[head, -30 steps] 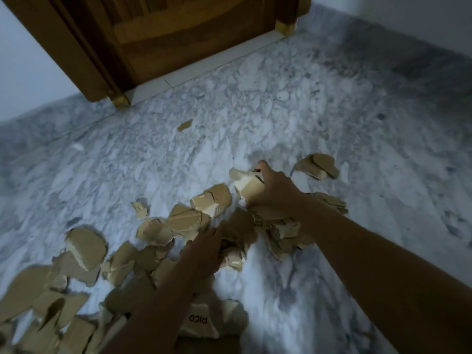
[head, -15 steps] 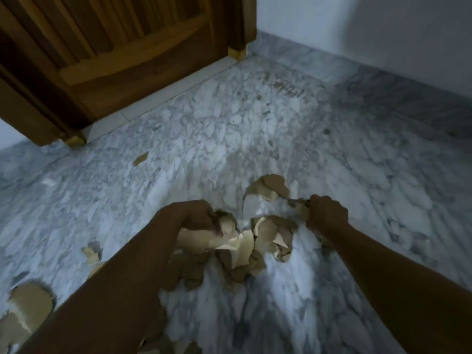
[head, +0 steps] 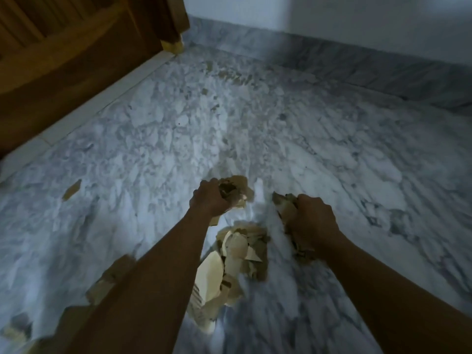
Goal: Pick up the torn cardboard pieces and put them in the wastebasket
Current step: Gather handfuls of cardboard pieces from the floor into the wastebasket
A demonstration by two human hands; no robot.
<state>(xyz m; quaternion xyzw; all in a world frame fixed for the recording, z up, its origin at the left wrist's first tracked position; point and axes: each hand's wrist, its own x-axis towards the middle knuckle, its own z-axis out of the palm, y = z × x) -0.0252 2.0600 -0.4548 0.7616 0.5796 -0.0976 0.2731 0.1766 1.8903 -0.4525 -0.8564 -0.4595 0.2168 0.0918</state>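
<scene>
Left hand [head: 213, 199] and right hand [head: 313, 219] each clenched tight around, seemingly, bunched torn cardboard pieces [head: 233, 190].

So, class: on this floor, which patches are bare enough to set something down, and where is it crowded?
Bare: the marble floor beyond the left hand and right hand, up to the door and skirting, and right of the right forearm. Crowded: the cardboard pile between the forearms and the scraps by the left forearm.

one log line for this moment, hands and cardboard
left hand: grips cardboard pieces | right hand: grips cardboard scraps | loose pile: on marble floor between forearms | wastebasket: not in view
</scene>
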